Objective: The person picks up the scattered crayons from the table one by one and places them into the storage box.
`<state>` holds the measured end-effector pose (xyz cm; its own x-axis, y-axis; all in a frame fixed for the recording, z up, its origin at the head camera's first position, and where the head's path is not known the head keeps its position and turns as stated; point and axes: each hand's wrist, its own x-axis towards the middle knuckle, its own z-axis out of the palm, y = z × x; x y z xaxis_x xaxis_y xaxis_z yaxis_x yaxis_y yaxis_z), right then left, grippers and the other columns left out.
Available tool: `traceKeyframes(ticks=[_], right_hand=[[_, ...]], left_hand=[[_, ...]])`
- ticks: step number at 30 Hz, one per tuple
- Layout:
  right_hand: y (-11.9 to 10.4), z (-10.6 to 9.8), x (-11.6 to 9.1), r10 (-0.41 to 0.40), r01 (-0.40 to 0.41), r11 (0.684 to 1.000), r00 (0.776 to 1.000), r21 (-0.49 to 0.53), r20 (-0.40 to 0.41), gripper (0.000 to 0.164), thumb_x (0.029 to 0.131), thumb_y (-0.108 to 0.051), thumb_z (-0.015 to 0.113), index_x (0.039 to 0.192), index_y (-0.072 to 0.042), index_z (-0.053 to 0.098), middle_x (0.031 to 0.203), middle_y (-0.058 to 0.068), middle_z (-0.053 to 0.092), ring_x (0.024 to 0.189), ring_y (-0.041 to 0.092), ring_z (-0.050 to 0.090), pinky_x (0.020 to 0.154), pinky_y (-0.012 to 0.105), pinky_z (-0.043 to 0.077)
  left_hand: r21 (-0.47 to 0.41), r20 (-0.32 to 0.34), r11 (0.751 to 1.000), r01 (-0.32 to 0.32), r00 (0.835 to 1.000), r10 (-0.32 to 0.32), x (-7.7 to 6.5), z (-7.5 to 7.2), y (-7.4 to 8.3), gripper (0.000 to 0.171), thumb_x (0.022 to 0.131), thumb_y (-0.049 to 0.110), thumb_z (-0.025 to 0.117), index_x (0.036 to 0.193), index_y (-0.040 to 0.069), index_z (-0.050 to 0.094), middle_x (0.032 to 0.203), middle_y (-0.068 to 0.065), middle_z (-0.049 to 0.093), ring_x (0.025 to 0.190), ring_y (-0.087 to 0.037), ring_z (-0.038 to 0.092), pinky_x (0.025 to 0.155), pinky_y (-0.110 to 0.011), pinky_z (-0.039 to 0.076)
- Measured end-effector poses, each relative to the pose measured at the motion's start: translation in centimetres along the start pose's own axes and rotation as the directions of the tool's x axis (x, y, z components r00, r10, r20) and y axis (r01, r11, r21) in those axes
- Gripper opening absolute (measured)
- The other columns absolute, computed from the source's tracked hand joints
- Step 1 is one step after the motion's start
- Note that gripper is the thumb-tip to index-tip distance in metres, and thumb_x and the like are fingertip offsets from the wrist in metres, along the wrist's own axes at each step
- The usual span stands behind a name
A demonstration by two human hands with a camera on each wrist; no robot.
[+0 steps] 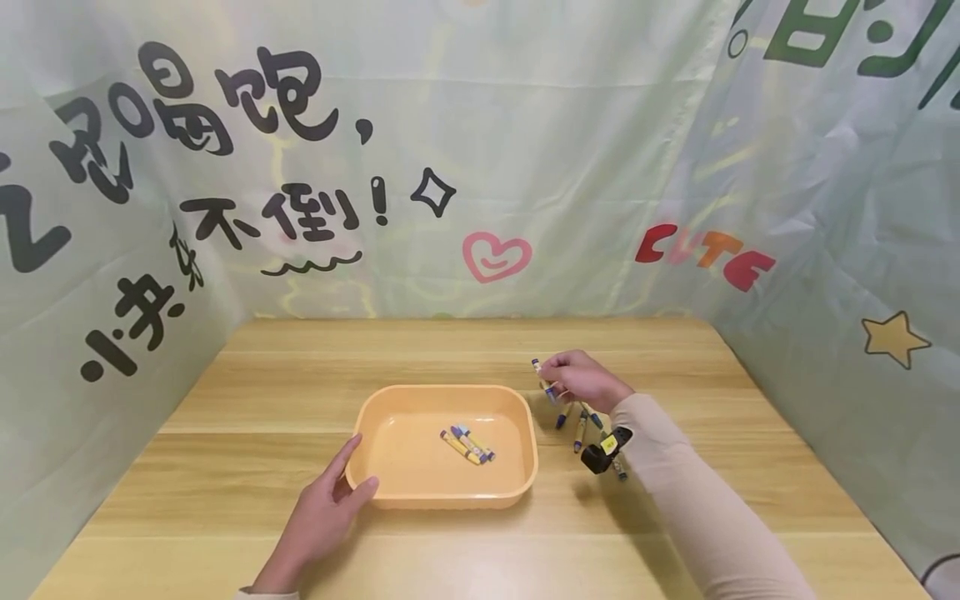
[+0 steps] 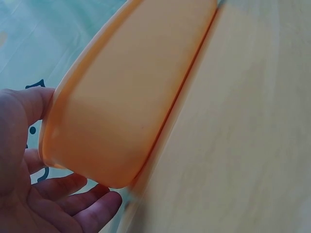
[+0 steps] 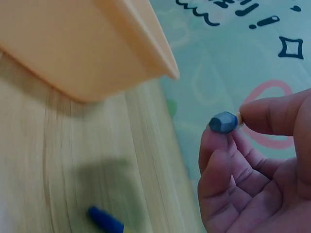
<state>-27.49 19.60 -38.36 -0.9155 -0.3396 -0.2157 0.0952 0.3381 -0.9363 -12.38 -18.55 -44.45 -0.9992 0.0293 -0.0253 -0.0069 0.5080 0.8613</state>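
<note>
My left hand [image 1: 322, 508] grips the near left corner of a light orange plastic tray [image 1: 397, 467]. In the left wrist view the thumb lies at the tray's rim, with the other fingers along its outer wall. Several crayons [image 1: 471, 446] with yellow wrappers lie together inside the tray, right of its middle. Beyond the tray's right side, my right hand [image 1: 588, 382] pinches a crayon [image 1: 543, 379] between thumb and fingers, above the table. Its grey-blue tip [image 3: 223, 122] points toward the camera in the right wrist view.
Several more crayons [image 1: 581, 433] lie loose on the wooden table [image 1: 262, 400], below the right hand and partly hidden by the wrist and its black camera [image 1: 603, 452]. Printed cloth curtains [image 1: 570, 167] enclose the table at the back and both sides.
</note>
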Motion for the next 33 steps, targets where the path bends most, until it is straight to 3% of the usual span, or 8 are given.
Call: traceKeyframes(ticks=[12,19,27,33], right_hand=[[-1.8,3.4,1.2,-0.009,0.007,0.999,0.999,0.033,0.042,0.028,0.097,-0.009,0.054,0.118,0.009,0.048,0.085,0.007,0.052,0.064,0.013,0.050,0.059,0.026,0.045],[-2.7,5.2,1.5,-0.011,0.010,1.000,0.997,0.006,0.075,0.036,0.096,-0.010,0.054,0.126,0.010,0.048,0.071,0.004,0.049,0.064,0.014,0.056,0.056,0.024,0.043],[-3.5,6.4,1.7,-0.020,0.016,0.999,0.993,0.035,0.118,0.032,0.097,-0.009,0.055,0.123,0.010,0.049,0.091,0.009,0.054,0.068,0.016,0.057,0.060,0.025,0.045],[-3.7,7.8,2.2,0.002,-0.002,1.000,0.988,0.001,0.155,0.033,0.096,-0.007,0.056,0.123,0.011,0.051,0.088,0.007,0.055,0.068,0.016,0.055,0.059,0.026,0.046]], left_hand=[[0.008,0.003,1.000,-0.008,1.000,0.008,0.1,0.1,0.1,0.072,0.093,0.037,0.066,0.153,0.021,0.029,0.065,-0.001,0.044,0.053,-0.012,0.039,0.047,-0.025,0.037],[0.013,0.000,1.000,-0.009,1.000,0.009,0.1,0.0,0.2,0.073,0.093,0.036,0.066,0.153,0.020,0.030,0.064,-0.001,0.045,0.053,-0.012,0.040,0.047,-0.025,0.037],[0.022,0.005,1.000,-0.013,1.000,0.013,0.3,-0.1,0.2,0.073,0.093,0.038,0.066,0.153,0.020,0.029,0.064,0.000,0.043,0.052,-0.011,0.038,0.046,-0.024,0.036],[0.023,0.003,1.000,-0.005,1.000,0.005,0.2,0.0,0.0,0.074,0.092,0.040,0.065,0.154,0.020,0.028,0.064,0.000,0.042,0.051,-0.011,0.037,0.045,-0.024,0.035]])
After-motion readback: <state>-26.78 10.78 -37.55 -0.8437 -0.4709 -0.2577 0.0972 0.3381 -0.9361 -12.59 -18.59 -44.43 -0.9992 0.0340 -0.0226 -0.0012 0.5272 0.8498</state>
